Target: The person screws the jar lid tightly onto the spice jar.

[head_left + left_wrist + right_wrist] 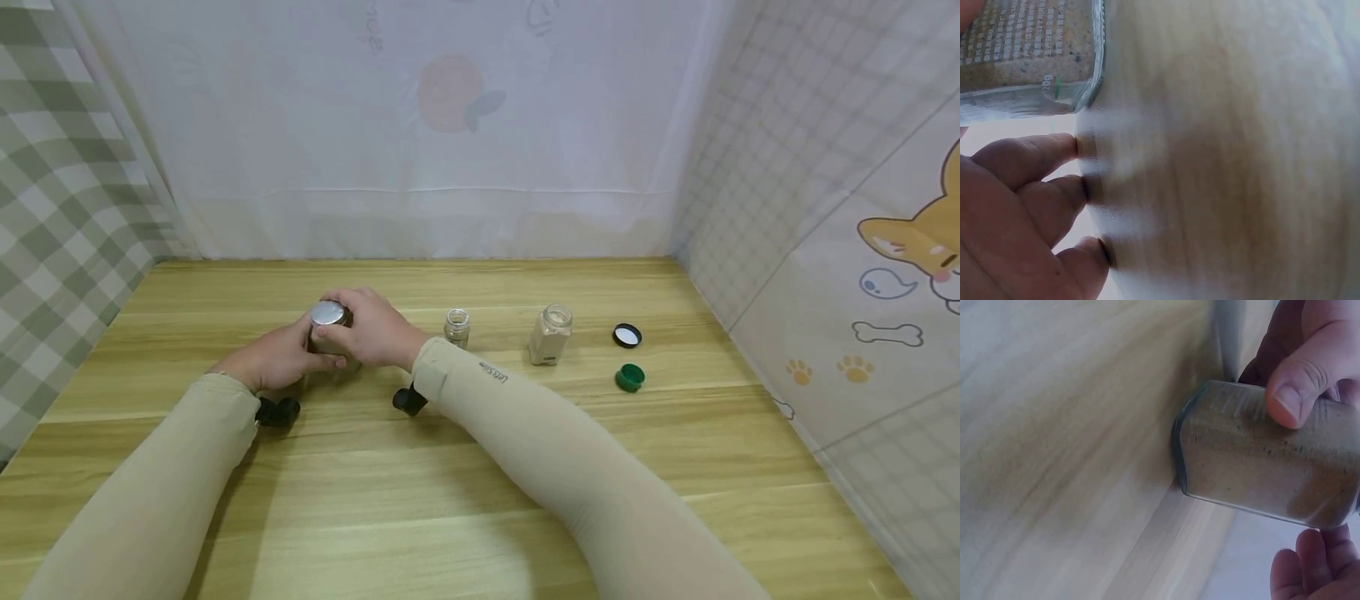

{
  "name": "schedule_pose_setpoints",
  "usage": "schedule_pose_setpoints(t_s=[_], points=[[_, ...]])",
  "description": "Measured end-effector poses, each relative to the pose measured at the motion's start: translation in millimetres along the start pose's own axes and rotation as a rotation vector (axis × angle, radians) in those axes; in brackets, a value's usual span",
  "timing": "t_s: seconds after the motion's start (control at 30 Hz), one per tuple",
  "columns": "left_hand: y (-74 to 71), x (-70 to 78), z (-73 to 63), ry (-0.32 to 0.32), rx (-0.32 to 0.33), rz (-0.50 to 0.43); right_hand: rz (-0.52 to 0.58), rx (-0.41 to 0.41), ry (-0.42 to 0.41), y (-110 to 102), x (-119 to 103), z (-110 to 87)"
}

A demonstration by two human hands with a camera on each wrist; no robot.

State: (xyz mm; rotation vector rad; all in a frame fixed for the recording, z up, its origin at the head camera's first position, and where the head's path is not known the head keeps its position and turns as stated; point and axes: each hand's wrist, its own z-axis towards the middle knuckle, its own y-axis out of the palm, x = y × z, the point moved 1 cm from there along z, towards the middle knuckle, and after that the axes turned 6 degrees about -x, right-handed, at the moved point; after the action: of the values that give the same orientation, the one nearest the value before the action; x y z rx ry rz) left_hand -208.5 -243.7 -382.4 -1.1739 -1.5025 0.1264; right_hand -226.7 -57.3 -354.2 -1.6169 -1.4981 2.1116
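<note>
Head view: both hands grip one glass jar (1260, 459), the left hand (275, 358) from its left and lower down, the right hand (378, 327) from its right, near the silver top (328, 312). Its long axis stands close to upright between them, top facing up; neither hand is clearly nearer. Base contact with the counter (390, 508) cannot be confirmed. Outward to the person's right stand a small open bottle (457, 327) and a larger open jar (551, 337); beyond these lie a black cap (627, 336) and a green cap (630, 378).
</note>
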Motion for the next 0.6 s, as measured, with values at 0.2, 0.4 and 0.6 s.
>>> schedule_pose_setpoints(t_s=[0.2, 0.4, 0.6], points=[[-0.1, -1.9, 0.3, 0.008, 0.001, -0.006, 0.009, 0.046, 0.021, 2.5, -1.7, -1.7], [0.0, -2.4, 0.6, 0.003, -0.001, 0.008, 0.04, -0.013, -0.033, 2.9, 1.5, 0.3], [0.7, -1.3, 0.8, 0.009, 0.005, -0.012, -0.023, 0.005, -0.031, 2.8, 1.0, 0.7]])
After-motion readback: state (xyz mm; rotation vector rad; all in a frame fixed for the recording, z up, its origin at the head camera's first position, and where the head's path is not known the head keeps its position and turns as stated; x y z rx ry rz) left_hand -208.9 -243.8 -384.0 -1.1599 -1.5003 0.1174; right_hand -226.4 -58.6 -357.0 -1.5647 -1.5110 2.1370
